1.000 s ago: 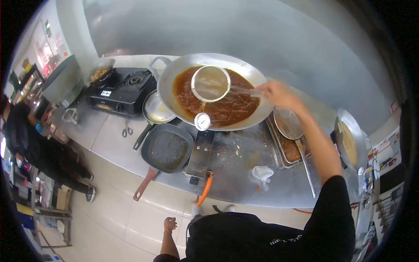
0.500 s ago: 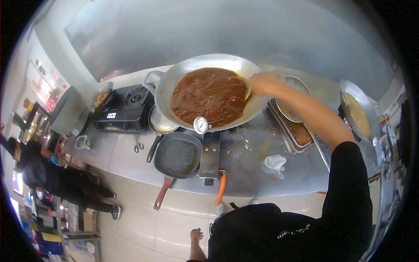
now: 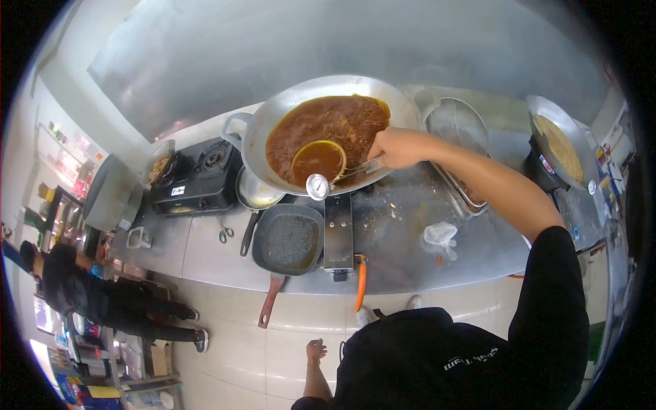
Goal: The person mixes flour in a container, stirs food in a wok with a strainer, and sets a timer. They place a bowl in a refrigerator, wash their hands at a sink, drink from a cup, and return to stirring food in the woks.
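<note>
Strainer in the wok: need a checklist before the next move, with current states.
1. Grip: right hand closed around the strainer handle: ok.
2. Bowl of the strainer sits in the brown liquid inside the wok: ok.
3. Clearance: thermometer dial on the near rim apart from the handle: cannot tell, they overlap in view.
4. Dial reading: cannot tell, too small.
5. Spare hand: left hand hangs by the side, holding nothing: ok.
6. Set-down room: tray right of the wok: not ok, a skimmer already lies on it.

Shiny steel wall (image 3: 273,41) behind steel counter (image 3: 410,253), pale tiled floor (image 3: 232,355) below, cluttered shelves (image 3: 61,198) far left.
</note>
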